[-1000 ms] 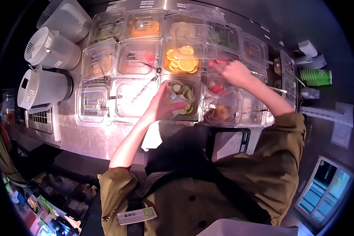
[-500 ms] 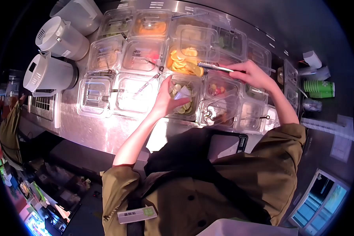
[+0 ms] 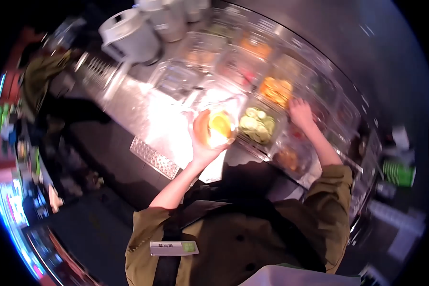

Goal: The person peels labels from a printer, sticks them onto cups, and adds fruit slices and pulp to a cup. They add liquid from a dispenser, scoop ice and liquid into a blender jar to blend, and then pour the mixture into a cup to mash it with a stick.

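Left hand (image 3: 202, 140): you grip the cup (image 3: 218, 125) beside the green-slice tub (image 3: 258, 126); tilting could spill it.
Right hand (image 3: 300, 112): behind that tub; fingers unreadable.

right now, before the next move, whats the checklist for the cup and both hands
1. Cup gripped in left hand: ok.
2. Orange slice inside cup: ok.
3. Cup held upright: cannot tell, blurred.
4. Right hand at the tubs, beside orange-slice tub: ok.
5. Right hand holding a tool: cannot tell.
6. Green-slice tub open beside the cup: ok.
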The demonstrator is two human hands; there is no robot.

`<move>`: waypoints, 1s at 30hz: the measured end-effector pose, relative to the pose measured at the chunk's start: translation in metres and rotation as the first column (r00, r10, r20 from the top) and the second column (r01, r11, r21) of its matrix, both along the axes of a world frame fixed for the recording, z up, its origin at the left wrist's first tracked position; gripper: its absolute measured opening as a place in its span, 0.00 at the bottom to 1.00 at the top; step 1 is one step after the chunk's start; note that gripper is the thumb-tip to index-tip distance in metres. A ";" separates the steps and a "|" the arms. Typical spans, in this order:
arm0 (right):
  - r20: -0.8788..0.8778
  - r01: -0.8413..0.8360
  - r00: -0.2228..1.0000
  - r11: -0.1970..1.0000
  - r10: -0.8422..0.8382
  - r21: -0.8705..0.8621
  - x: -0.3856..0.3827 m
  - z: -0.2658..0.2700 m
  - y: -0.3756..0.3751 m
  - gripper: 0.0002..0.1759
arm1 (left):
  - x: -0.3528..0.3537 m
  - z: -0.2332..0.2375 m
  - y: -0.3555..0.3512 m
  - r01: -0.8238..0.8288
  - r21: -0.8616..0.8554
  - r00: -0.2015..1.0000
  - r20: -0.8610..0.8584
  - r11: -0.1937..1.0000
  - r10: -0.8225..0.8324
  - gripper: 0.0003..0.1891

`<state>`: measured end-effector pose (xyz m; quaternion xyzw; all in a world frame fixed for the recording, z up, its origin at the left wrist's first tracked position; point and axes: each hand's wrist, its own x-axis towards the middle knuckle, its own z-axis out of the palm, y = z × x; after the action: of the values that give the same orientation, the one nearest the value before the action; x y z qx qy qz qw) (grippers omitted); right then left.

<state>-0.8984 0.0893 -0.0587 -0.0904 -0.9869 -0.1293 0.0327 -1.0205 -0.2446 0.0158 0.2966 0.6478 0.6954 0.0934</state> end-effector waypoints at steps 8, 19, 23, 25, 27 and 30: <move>-0.324 -0.459 0.876 0.822 0.356 -0.338 -0.206 0.093 -0.175 0.20 | -0.133 -0.006 -0.211 -0.671 0.023 0.740 -0.038 0.741 0.671 0.52; -0.093 -0.770 0.598 0.538 0.796 -0.343 -0.579 -0.008 -0.444 0.15 | -0.437 -0.075 -0.352 -0.465 -0.071 0.884 -0.101 0.883 0.457 0.54; -0.592 -0.830 0.556 0.412 0.583 -0.374 -0.528 0.113 -0.437 0.18 | -0.469 -0.093 -0.326 -0.108 -0.017 0.988 0.112 0.994 0.109 0.55; -0.766 -0.829 0.533 0.402 0.360 -0.388 -0.511 0.171 -0.422 0.19 | -0.476 -0.105 -0.315 0.032 -0.088 0.984 0.179 0.996 -0.016 0.60; -0.892 -0.888 0.436 0.221 0.119 -0.404 -0.497 0.246 -0.414 0.19 | -0.484 -0.115 -0.309 0.059 -0.202 0.996 0.083 0.978 -0.043 0.60; -0.922 -0.922 0.373 -0.156 -0.107 -0.355 -0.502 0.292 -0.429 0.19 | -0.488 -0.107 -0.304 0.134 -0.168 0.988 0.098 0.977 -0.119 0.59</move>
<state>-1.3999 -0.3399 0.2328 0.2715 -0.6148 0.6228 0.4004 -1.5087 -0.5491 -0.0911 0.2972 0.6812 0.6412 0.1913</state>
